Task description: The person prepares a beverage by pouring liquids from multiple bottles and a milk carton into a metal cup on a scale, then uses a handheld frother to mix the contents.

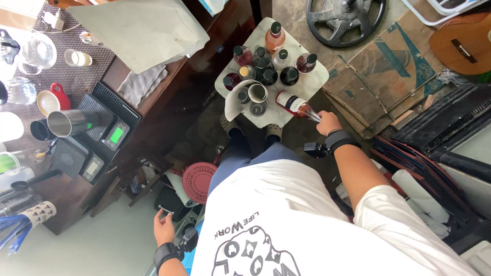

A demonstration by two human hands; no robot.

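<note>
The bottle (pixel 295 104) lies tilted almost flat at the right edge of the small white stool (pixel 317 82), its dark cap pointing in toward the cluster, its clear base out in the person's right hand (pixel 328 122). That grip is closed round the bottom end, so this looks like the moment of lifting a bottle off the stool or setting it down there; I cannot tell which. Either way, the next move would seem to need a steady wrist, since the neck sits just beside the other bottles (pixel 271 64) and a swing could knock them.

It is clear glass with a pale label round the middle and reddish liquid inside.

Around it stand a dozen or so capped bottles, dark and pink, crowded on the stool top, with a grey cup (pixel 257 93) near the front edge. The left hand (pixel 163 227) hangs low at the person's side, fingers loosely curled, holding nothing that I can make out. Further left, the counter (pixel 169 97) carries scales (pixel 116 134) and a steel jug (pixel 71 123).
</note>
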